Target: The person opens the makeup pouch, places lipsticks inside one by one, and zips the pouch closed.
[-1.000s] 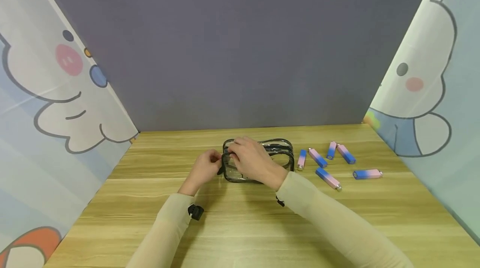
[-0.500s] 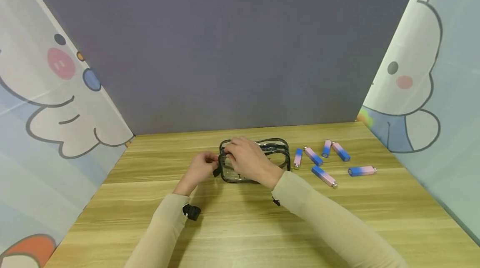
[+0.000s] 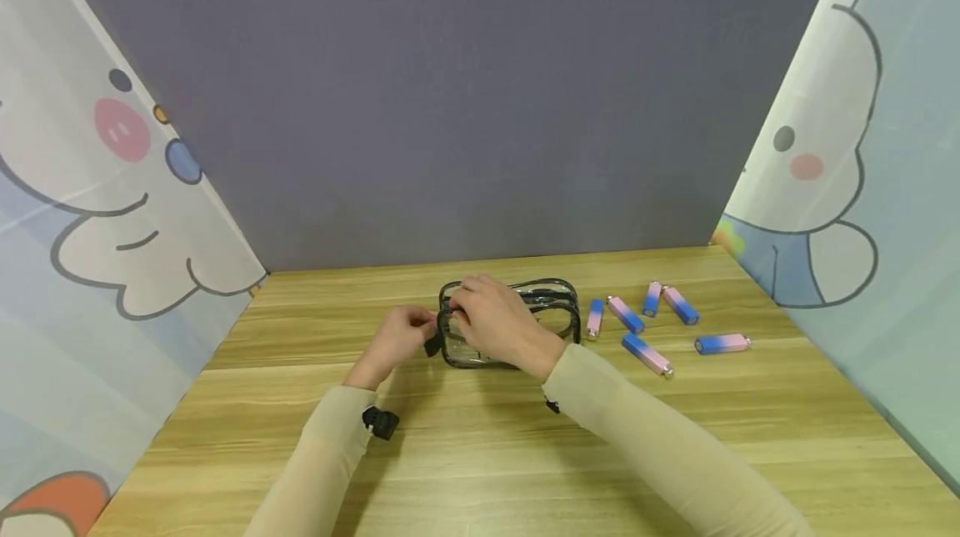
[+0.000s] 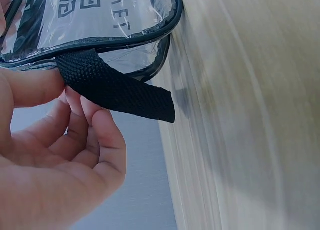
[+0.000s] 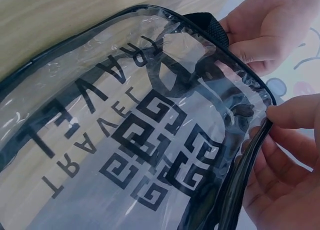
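A clear toiletry bag (image 3: 557, 320) with black piping stands upright on the table, lettered "TRAVEL" beside a square black emblem in the right wrist view. My left hand (image 3: 399, 337) is at its left end, thumb and fingers pinching the base of a short black strap (image 4: 120, 92). The strap's free end sticks out past the fingers. My right hand (image 3: 491, 316) reaches over the bag's top and pinches the piped upper edge near the left corner, thumb on the near side in the right wrist view. How far the zipper stands open is hidden.
To the right of the bag lie several pink-and-blue lipstick tubes (image 3: 647, 353), scattered at different angles. The wooden table (image 3: 480, 454) ends at a grey back panel (image 3: 480, 103). Cartoon-printed cloths (image 3: 795, 145) flank both sides.
The whole head view has shifted slightly left across the table. Both hands keep their hold on the bag, with no clear movement of either against it.
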`<action>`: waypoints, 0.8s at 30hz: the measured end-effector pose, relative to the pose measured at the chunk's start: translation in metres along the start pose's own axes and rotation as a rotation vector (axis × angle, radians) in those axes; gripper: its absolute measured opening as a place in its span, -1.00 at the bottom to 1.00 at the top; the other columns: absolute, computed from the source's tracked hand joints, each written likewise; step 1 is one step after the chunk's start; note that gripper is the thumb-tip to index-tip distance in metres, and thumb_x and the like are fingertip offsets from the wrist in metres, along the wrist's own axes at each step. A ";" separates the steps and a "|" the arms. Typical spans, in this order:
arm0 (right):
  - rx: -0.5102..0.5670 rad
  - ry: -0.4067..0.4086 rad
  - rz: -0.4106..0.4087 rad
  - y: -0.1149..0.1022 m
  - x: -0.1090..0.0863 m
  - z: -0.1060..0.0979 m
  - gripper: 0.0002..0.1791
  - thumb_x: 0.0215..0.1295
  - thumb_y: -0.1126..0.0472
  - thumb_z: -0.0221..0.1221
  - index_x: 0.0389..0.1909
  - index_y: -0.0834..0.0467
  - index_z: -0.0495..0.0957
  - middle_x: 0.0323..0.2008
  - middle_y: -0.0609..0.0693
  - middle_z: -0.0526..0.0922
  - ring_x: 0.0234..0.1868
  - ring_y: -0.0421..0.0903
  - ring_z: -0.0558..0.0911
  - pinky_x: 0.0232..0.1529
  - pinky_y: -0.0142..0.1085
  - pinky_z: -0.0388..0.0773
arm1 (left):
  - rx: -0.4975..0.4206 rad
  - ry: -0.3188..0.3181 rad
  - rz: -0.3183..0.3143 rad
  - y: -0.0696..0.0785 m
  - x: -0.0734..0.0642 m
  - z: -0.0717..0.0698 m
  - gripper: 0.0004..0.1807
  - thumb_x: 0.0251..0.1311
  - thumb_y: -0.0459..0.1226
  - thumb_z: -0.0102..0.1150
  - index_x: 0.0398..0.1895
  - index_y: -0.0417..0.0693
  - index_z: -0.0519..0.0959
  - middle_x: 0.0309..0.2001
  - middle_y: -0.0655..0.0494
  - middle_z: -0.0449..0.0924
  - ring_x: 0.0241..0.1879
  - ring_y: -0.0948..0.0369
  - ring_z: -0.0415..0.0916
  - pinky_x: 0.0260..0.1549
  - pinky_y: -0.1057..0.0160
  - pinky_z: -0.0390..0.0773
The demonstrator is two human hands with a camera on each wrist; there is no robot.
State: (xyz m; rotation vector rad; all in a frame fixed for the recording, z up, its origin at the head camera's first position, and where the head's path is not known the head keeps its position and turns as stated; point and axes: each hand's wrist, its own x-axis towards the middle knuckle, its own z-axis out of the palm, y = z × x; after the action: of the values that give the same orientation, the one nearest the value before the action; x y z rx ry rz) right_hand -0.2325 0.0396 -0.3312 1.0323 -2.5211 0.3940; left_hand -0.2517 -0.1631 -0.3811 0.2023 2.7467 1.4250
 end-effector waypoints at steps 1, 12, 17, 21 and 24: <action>-0.004 0.001 0.001 -0.001 0.000 0.000 -0.90 0.39 0.28 0.25 -0.17 0.14 0.72 -0.25 -0.04 0.63 -0.26 -0.09 0.56 -0.17 -0.25 0.56 | 0.001 -0.001 -0.003 0.000 0.000 0.000 -0.81 0.39 -0.34 0.10 -0.17 -0.22 0.70 -0.19 -0.01 0.68 -0.23 0.12 0.55 -0.25 0.15 0.53; -0.038 0.019 -0.010 -0.003 0.000 0.000 -0.94 0.37 0.25 0.28 -0.22 0.13 0.71 -0.32 -0.04 0.60 -0.31 -0.09 0.53 -0.21 -0.25 0.55 | -0.005 -0.044 -0.016 0.003 -0.004 -0.003 -0.80 0.44 -0.31 0.05 -0.13 -0.22 0.65 -0.16 -0.05 0.64 -0.23 0.10 0.51 -0.27 0.15 0.48; -0.045 0.037 -0.026 -0.002 -0.001 0.001 -0.93 0.35 0.27 0.30 -0.22 0.13 0.73 -0.33 -0.05 0.61 -0.33 -0.09 0.52 -0.24 -0.24 0.54 | -0.006 -0.061 -0.016 0.003 -0.006 -0.004 -0.81 0.49 -0.31 0.04 -0.11 -0.23 0.62 -0.15 -0.06 0.62 -0.25 0.09 0.50 -0.29 0.14 0.47; -0.048 0.041 -0.031 -0.002 -0.002 0.001 -0.93 0.36 0.27 0.29 -0.22 0.12 0.74 -0.34 -0.05 0.60 -0.35 -0.10 0.51 -0.27 -0.26 0.53 | -0.015 -0.054 -0.019 0.004 -0.006 -0.003 -0.81 0.49 -0.31 0.03 -0.12 -0.23 0.62 -0.18 -0.06 0.60 -0.30 0.10 0.46 -0.33 0.16 0.45; -0.045 0.046 -0.033 -0.001 -0.002 0.001 -0.93 0.35 0.28 0.30 -0.23 0.12 0.75 -0.35 -0.05 0.59 -0.36 -0.10 0.50 -0.28 -0.27 0.53 | -0.021 -0.053 -0.024 0.005 -0.006 -0.002 -0.81 0.50 -0.31 0.03 -0.12 -0.23 0.61 -0.19 -0.07 0.59 -0.31 0.10 0.44 -0.33 0.17 0.44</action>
State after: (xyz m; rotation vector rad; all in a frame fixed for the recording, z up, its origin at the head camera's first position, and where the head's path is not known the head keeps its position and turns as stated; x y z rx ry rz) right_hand -0.2300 0.0398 -0.3329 1.0349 -2.4575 0.3466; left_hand -0.2456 -0.1631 -0.3760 0.2021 2.6812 1.4212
